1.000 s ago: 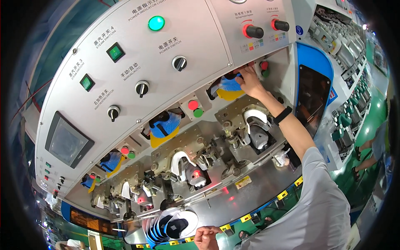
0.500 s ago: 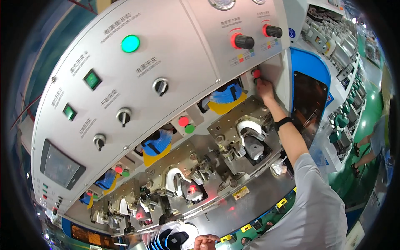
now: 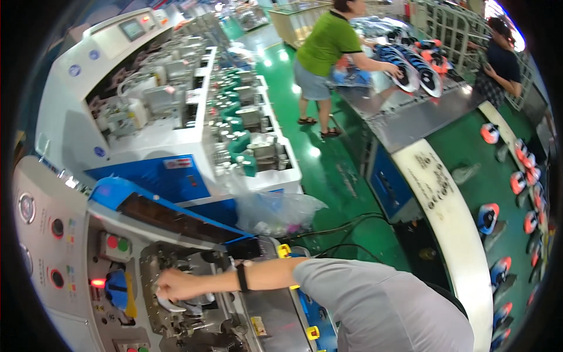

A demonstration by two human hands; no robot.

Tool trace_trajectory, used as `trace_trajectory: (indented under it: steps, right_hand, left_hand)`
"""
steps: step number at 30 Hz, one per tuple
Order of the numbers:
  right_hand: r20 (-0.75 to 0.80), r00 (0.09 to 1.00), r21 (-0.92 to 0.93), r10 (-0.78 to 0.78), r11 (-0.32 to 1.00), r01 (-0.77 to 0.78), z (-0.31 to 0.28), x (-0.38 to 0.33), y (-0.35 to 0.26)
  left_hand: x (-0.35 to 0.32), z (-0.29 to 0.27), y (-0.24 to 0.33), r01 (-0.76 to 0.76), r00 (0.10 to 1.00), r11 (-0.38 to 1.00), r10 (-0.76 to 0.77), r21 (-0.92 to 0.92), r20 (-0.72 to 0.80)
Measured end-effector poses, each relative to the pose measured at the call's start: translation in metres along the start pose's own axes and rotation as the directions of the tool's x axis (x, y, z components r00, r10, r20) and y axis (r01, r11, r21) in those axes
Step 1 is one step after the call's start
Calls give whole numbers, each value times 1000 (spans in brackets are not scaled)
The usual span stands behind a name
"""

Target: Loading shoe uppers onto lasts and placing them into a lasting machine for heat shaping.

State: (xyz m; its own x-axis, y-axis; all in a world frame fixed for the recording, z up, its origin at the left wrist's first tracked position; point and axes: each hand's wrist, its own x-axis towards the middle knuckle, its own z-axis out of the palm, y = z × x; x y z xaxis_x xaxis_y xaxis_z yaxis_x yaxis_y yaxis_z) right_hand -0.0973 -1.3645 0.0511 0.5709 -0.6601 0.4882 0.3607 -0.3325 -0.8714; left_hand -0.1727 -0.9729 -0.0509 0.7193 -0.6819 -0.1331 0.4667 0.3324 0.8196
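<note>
My right hand [image 3: 173,285] reaches left from the lower right, a black band on its wrist [image 3: 241,276]. Its fingers curl over a white curved piece [image 3: 169,305] seated in the grey metal clamp station [image 3: 193,311] of the machine in front of me. A blue knob [image 3: 117,288] and a lit red lamp [image 3: 97,283] sit just left of the hand. A red and a green button [image 3: 116,243] are above it. My left hand is out of view.
A second white and blue machine [image 3: 126,111] stands behind. A clear plastic bag [image 3: 278,212] lies on the green floor. A person in a green shirt [image 3: 326,44] and another person [image 3: 499,61] handle shoes at a table. A curved conveyor [image 3: 451,205] at right carries shoe parts.
The view has swung right, away from the control panel. My right hand dropped from the red button near the panel's edge down onto the white piece in the clamp station.
</note>
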Motion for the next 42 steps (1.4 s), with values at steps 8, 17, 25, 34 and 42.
trace_trajectory:
  steps: [8,17,25,34,42]
  right_hand:
    - [-109,812,-52,573,812,-581,3,-323,15]
    - [404,603,-139,688,698,-703,67,-425,-16]
    - [483,439,-128,758,557,-821,65,-444,-57]
    - [622,246,-221,743,469,-855,109,-507,-83]
    - [719,214,-266,661,546,-794,191,-541,-102]
  left_hand:
    - [-16,-51,-1,187,930,956,-97,-228,354]
    - [-113,-76,6,155,985,970,-139,-185,99]
    - [-205,-59,12,-209,945,959,148,-190,-292]
    - [-327,-71,10,-412,834,907,333,-93,-440]
    - [-405,-129,19,-558,704,825,413,-90,-577]
